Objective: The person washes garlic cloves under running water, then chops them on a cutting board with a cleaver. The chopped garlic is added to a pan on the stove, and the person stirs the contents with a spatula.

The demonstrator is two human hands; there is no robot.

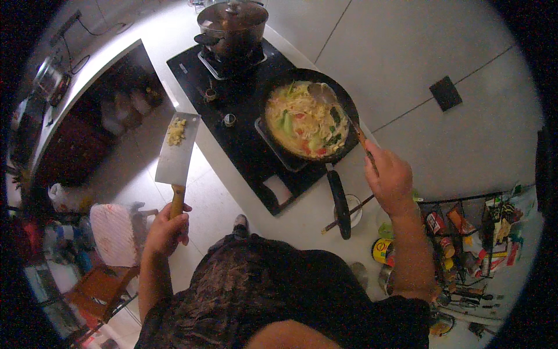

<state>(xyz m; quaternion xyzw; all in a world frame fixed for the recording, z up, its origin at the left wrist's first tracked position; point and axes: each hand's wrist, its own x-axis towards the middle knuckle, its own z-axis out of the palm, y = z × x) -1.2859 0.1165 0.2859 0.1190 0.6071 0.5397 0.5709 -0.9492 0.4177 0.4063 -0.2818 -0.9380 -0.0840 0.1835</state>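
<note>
My left hand (pixel 165 229) grips the wooden handle of a cleaver (pixel 173 163), held out over the floor to the left of the stove. Chopped pale yellow pieces, perhaps garlic (pixel 176 131), rest on the far end of its blade. My right hand (pixel 390 179) is closed around the wooden handle of a ladle or spatula (pixel 362 138), whose head dips into the food. In the black wok (pixel 354 104), noodles (pixel 318 115) sit in broth with green leaves and red pieces, likely tomato. The wok's black handle (pixel 339 205) points back towards me.
A lidded pot (pixel 233 28) stands on the far burner of the black gas stove (pixel 231 144). Beneath the wok handle is a white bowl (pixel 355 213) with a stick across it. On the right are a yellow can (pixel 382 251) and a crowded wire rack (pixel 462 244). A covered chair (pixel 114 235) stands left.
</note>
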